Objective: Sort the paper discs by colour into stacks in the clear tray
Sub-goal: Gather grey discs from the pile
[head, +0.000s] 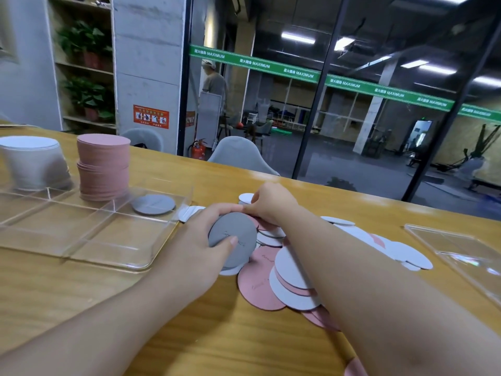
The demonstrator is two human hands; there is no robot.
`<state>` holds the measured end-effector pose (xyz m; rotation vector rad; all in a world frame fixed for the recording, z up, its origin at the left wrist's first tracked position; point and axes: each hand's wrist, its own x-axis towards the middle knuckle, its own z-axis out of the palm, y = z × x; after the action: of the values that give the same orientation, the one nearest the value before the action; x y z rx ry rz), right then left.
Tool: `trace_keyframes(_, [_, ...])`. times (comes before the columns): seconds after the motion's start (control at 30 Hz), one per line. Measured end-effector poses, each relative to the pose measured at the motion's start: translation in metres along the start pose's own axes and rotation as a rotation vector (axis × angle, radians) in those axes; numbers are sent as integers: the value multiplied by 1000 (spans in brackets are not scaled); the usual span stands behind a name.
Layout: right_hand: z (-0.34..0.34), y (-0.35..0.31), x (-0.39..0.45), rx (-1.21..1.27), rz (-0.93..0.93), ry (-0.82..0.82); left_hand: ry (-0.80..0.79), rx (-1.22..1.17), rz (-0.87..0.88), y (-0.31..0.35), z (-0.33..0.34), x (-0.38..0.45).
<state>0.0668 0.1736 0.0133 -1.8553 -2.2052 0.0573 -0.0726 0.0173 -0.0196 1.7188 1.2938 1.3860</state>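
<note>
**Grey discs in hand above the loose pile**

The left hand (200, 240) curls its grip round a small stack of grey discs (232, 237), thumb on top, over the mixed pile of pink and white discs (282, 278) on the desk (217, 343). The right hand (271, 202) pinches at discs at the pile's far edge; which one I cannot tell. In the clear tray (89, 240), left, stand a white stack (32, 161), a pink stack (103, 166) and one grey disc (153, 204) lying flat.
</note>
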Motion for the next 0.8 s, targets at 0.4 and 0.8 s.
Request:
trace_keyframes(0.4, [-6, -4, -10, -156, -91, 60, -13, -2, -22, 0, 0, -2])
trace_keyframes(0.8, [-55, 29, -51, 105, -207, 182, 20, -111, -49, 2, -1, 1])
